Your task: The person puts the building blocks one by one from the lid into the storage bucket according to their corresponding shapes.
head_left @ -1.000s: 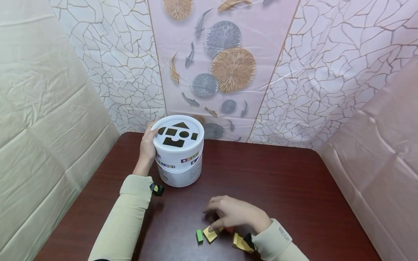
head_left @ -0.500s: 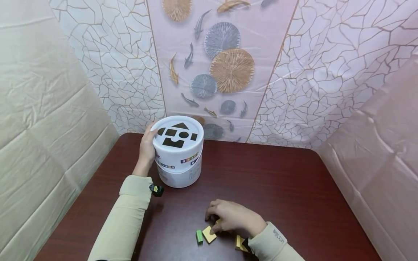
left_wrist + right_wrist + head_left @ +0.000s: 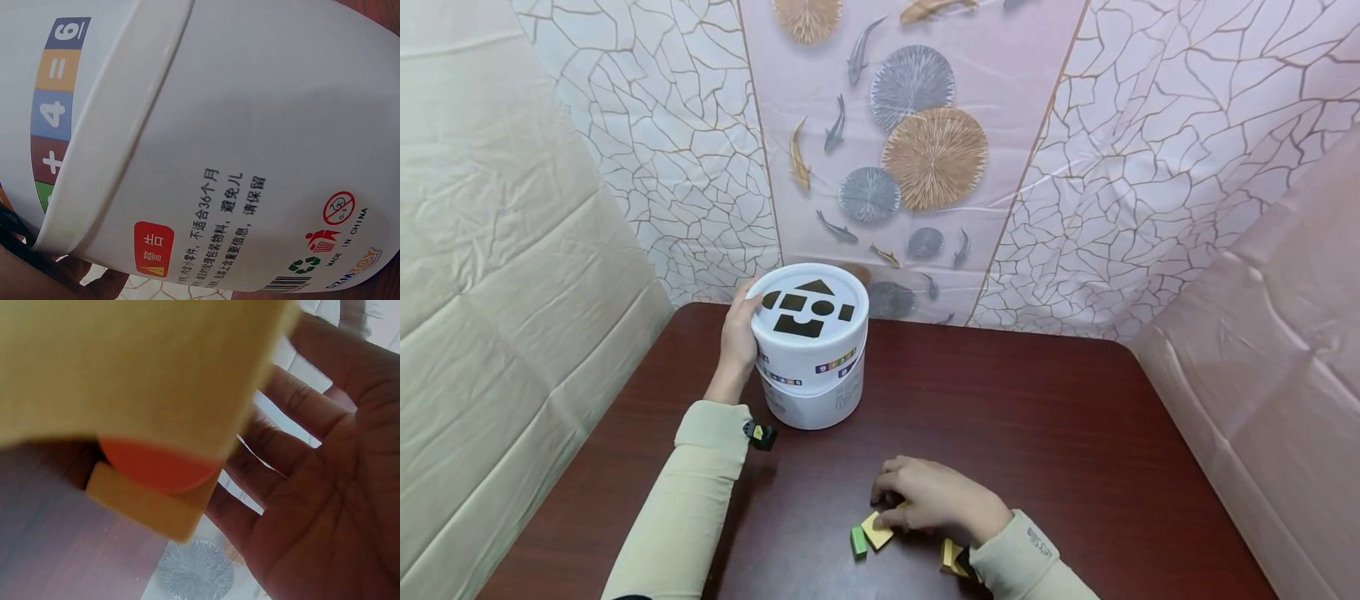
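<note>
A white lidded bucket (image 3: 808, 350) stands at the table's left rear; dark shaped holes pierce its lid (image 3: 850, 287). My left hand (image 3: 739, 337) grips its left side at the rim, and in the left wrist view its fingers (image 3: 109, 284) show below the rim. My right hand (image 3: 932, 496) hovers low over several blocks, fingers bent, the thumb touching a flat yellow block (image 3: 877, 532). Beside that lies a green block (image 3: 858, 542). Another yellow block (image 3: 953, 558) sits by the right wrist. In the right wrist view a red rounded piece (image 3: 159, 465) shows behind it, partly hidden.
The dark red-brown table (image 3: 1015, 400) extends to the right of the bucket. A patterned cloth (image 3: 700, 150) hangs behind the table's far edge, with pale cloth (image 3: 512, 333) along the left side.
My right hand has lowered over the blocks and shifted slightly. The flat yellow block has slid a little up and left with the thumb, close to the green block. The left hand stays put.
</note>
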`<action>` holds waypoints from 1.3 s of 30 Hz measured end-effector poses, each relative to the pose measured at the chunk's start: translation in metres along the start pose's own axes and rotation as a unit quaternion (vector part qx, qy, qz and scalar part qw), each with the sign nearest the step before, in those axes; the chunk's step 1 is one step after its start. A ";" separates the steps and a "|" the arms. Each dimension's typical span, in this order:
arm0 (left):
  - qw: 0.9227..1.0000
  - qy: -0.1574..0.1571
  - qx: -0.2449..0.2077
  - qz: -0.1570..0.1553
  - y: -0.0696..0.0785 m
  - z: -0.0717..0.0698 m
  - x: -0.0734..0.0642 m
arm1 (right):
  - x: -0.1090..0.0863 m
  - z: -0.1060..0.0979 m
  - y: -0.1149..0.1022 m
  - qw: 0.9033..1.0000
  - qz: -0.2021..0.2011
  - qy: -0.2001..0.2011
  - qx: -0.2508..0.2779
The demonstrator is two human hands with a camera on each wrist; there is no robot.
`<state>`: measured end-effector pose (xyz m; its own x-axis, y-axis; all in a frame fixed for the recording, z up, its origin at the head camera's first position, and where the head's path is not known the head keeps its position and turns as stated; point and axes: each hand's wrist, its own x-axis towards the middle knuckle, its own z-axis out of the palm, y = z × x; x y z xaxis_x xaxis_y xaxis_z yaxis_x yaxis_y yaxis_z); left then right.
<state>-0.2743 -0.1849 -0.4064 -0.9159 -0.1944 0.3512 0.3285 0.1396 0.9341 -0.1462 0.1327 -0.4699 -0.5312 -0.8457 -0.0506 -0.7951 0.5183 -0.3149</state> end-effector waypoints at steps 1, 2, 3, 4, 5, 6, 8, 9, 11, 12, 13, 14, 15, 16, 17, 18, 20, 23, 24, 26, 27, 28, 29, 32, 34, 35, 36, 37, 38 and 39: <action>1.000 0.001 -0.001 0.001 0.000 0.000 0.000 | 0.000 0.001 -0.001 1.000 -0.002 0.001 0.001; 1.000 0.001 -0.002 0.002 -0.001 0.000 0.000 | 0.000 0.001 -0.001 1.000 -0.004 0.001 0.000; 1.000 0.002 -0.005 0.003 -0.001 0.000 0.001 | 0.000 0.002 -0.002 1.000 -0.008 0.001 -0.003; 1.000 0.002 -0.007 0.003 -0.001 0.000 0.001 | 0.000 0.003 -0.003 1.000 -0.013 0.001 -0.006; 1.000 0.004 -0.008 0.003 -0.001 0.000 0.001 | 0.000 0.003 -0.004 1.000 -0.017 0.001 -0.012; 1.000 0.005 -0.008 0.003 -0.001 0.000 0.001 | 0.001 0.004 -0.004 1.000 -0.021 0.001 -0.020; 1.000 0.005 -0.008 0.000 -0.001 0.000 0.001 | 0.001 0.006 -0.005 0.999 -0.031 0.004 -0.037; 1.000 0.005 -0.007 -0.001 -0.001 0.000 0.001 | 0.002 0.006 -0.005 0.998 -0.035 0.006 -0.044; 1.000 0.004 -0.006 -0.003 0.000 0.001 0.001 | 0.002 0.007 -0.005 0.998 -0.038 0.009 -0.056; 1.000 0.004 -0.005 -0.005 0.000 0.001 0.001 | 0.002 0.007 -0.005 0.997 -0.040 0.011 -0.058; 1.000 0.004 -0.005 -0.005 0.000 0.001 0.001 | 0.002 0.007 -0.005 0.997 -0.041 0.012 -0.061; 1.000 0.004 -0.004 -0.006 0.000 0.001 0.000 | 0.002 0.007 -0.005 0.997 -0.041 0.013 -0.062; 1.000 0.004 -0.003 -0.007 0.000 0.000 0.000 | 0.002 0.007 -0.005 0.997 -0.043 0.014 -0.063; 1.000 0.005 -0.002 -0.007 0.000 0.000 0.000 | 0.002 0.007 -0.005 0.997 -0.045 0.016 -0.065; 1.000 0.006 0.000 -0.008 0.000 0.000 0.000 | 0.002 0.007 -0.004 0.997 -0.047 0.018 -0.065; 1.000 0.005 0.001 -0.008 0.000 0.001 -0.001 | 0.002 0.008 -0.004 0.996 -0.049 0.019 -0.065; 1.000 0.004 0.001 -0.006 0.000 0.001 -0.001 | 0.003 0.008 -0.004 0.996 -0.052 0.022 -0.065; 1.000 0.002 -0.007 -0.005 0.001 0.001 -0.001 | 0.003 0.008 -0.003 0.997 -0.052 0.024 -0.057; 1.000 0.002 -0.011 -0.005 0.001 0.001 -0.001 | 0.003 0.008 -0.003 0.997 -0.050 0.024 -0.051; 1.000 -0.001 -0.013 -0.010 0.006 0.001 -0.003 | 0.003 0.007 -0.004 0.998 -0.047 0.025 -0.040; 1.000 -0.001 -0.012 -0.012 0.006 0.000 -0.003 | 0.003 0.007 -0.004 0.998 -0.046 0.025 -0.035; 1.000 -0.001 -0.011 -0.012 0.005 0.000 -0.003 | 0.003 0.007 -0.004 0.998 -0.044 0.026 -0.030; 1.000 0.000 -0.010 -0.012 0.005 0.000 -0.002 | 0.003 0.007 -0.004 0.998 -0.043 0.026 -0.026; 1.000 0.001 -0.009 -0.005 0.000 -0.001 -0.001 | 0.004 0.007 -0.004 0.999 -0.037 0.026 -0.015; 1.000 0.002 -0.011 0.002 0.000 0.000 -0.001 | 0.004 0.006 -0.003 0.999 -0.034 0.023 -0.006; 1.000 0.002 -0.012 0.004 0.000 0.000 -0.001 | 0.004 0.006 -0.003 0.999 -0.033 0.022 -0.001; 1.000 0.003 -0.012 0.004 0.000 0.000 -0.001 | 0.004 0.005 -0.003 0.999 -0.030 0.020 0.009; 1.000 0.004 -0.011 0.006 0.000 0.000 0.000 | 0.004 0.005 -0.003 0.999 -0.030 0.019 0.017; 1.000 0.004 -0.011 0.005 0.000 0.000 0.000 | 0.004 0.004 -0.003 0.999 -0.029 0.018 0.026; 1.000 0.004 -0.009 0.004 0.000 0.000 0.000 | 0.005 0.004 -0.003 0.999 -0.031 0.019 0.031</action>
<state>-0.2746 -0.1845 -0.4067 -0.9115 -0.2020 0.3584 0.3392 0.1241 0.9325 -0.1455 0.1268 -0.4728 -0.4925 -0.8703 0.0061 -0.8080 0.4547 -0.3746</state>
